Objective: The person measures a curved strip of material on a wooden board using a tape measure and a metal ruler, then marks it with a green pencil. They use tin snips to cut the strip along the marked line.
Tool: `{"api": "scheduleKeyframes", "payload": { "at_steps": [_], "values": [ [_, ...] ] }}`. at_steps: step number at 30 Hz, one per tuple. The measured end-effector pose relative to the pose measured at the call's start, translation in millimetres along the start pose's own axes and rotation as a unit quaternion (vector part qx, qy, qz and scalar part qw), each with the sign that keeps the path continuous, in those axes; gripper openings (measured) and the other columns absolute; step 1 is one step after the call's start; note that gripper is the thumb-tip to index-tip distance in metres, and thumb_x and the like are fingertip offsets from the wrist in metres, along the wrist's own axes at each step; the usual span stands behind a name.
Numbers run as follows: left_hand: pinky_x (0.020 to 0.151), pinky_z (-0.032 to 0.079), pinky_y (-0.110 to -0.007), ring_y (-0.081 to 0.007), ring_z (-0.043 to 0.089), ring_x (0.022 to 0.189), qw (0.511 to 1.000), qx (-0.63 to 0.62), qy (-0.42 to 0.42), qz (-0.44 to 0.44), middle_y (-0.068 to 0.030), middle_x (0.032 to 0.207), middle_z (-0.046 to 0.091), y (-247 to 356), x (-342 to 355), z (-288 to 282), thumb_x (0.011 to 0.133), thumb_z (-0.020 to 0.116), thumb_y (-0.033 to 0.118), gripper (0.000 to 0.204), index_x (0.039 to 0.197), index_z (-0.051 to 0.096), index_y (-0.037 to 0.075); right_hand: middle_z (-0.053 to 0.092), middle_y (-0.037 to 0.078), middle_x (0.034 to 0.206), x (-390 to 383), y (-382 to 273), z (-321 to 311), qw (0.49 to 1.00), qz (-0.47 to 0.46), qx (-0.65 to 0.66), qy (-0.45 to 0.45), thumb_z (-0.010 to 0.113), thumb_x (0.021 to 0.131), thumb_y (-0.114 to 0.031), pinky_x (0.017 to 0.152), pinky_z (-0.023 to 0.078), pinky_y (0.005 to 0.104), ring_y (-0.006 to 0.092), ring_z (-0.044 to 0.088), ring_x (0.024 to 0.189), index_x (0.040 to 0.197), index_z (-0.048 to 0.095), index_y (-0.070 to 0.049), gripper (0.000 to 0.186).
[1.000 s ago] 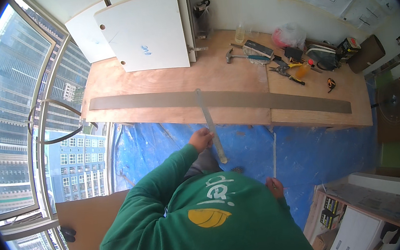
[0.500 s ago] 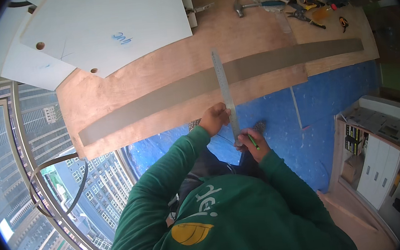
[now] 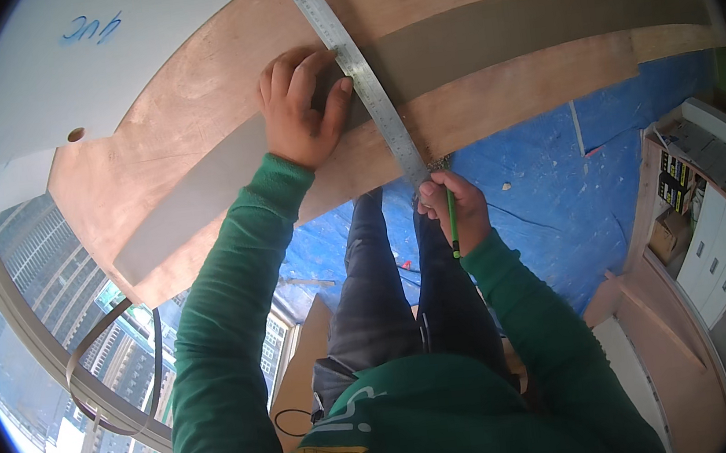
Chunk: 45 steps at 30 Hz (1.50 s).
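A metal ruler [image 3: 369, 93] crosses the brown strip [image 3: 493, 32] on the tabletop [image 3: 541, 71], the left hand [image 3: 300, 114] touching its edge with half-curled fingers, the right hand [image 3: 463, 209], fingers closed around a green pencil [image 3: 454, 230], touching the ruler's near end.

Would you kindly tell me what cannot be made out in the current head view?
In the head view:
Part of the grey-brown strip: hidden by the left hand and the metal ruler.
The ruler's lower end: partly covered by the right hand.
The ruler's fine markings: too small to read.
The white panel: cut off by the picture's upper left rim.
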<state>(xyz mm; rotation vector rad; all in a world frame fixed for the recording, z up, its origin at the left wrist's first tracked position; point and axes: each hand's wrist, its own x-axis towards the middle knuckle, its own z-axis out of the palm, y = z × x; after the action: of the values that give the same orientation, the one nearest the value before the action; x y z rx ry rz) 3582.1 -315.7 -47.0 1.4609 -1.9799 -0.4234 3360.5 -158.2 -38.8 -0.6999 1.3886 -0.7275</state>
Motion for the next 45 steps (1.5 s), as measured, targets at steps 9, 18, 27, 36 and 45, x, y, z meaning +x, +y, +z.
{"api": "scheduleKeyframes", "payload": {
  "at_steps": [9,18,27,36,45],
  "values": [
    [0.121,0.017,-0.058,-0.0362,0.040,0.145,0.988,0.123,-0.075,0.053,-0.0093,0.148,0.056,2.5,-1.5,14.3,0.088,0.072,0.045,0.049,0.131,0.069,0.021,0.061,0.002,0.075,6.0,5.7,-15.4,0.999,-0.017,0.005,0.030,0.062,0.105,-0.026,0.063,0.047,0.0259,0.0089,0.056,0.068,0.098,0.065,-0.001,0.026],
    [0.122,0.014,-0.058,-0.0349,0.037,0.148,0.978,0.165,-0.111,0.060,-0.0083,0.155,0.050,1.9,-2.3,16.5,0.089,0.070,0.054,0.058,0.139,0.064,0.026,0.060,0.005,0.074,14.1,-2.2,-16.1,0.999,0.011,0.046,0.020,0.060,0.106,-0.027,0.062,0.048,0.0268,0.0110,0.059,0.067,0.098,0.063,0.001,0.030],
    [0.123,0.015,-0.058,-0.0349,0.036,0.148,0.976,0.170,-0.123,0.061,-0.0093,0.156,0.049,2.5,1.1,19.0,0.084,0.071,0.065,0.071,0.142,0.062,0.025,0.063,0.008,0.074,23.2,3.4,-17.9,0.998,-0.009,0.066,0.003,0.057,0.107,-0.027,0.062,0.049,0.0272,0.0112,0.059,0.066,0.097,0.060,0.003,0.031],
    [0.123,0.012,-0.060,-0.0362,0.034,0.149,0.975,0.172,-0.134,0.051,-0.0110,0.157,0.047,3.9,2.0,24.2,0.079,0.068,0.075,0.081,0.144,0.060,0.025,0.065,0.009,0.074,23.6,-4.6,-19.3,0.998,0.016,0.057,0.021,0.057,0.107,-0.026,0.061,0.050,0.0269,0.0117,0.060,0.064,0.098,0.062,0.003,0.030],
    [0.122,0.013,-0.060,-0.0365,0.035,0.149,0.974,0.172,-0.138,0.050,-0.0120,0.157,0.047,3.9,2.3,22.5,0.079,0.070,0.073,0.081,0.144,0.060,0.026,0.065,0.009,0.074,25.1,-4.1,-19.9,0.998,0.022,0.057,0.009,0.056,0.107,-0.028,0.061,0.051,0.0270,0.0116,0.060,0.064,0.099,0.062,0.003,0.032]
  ]
}}
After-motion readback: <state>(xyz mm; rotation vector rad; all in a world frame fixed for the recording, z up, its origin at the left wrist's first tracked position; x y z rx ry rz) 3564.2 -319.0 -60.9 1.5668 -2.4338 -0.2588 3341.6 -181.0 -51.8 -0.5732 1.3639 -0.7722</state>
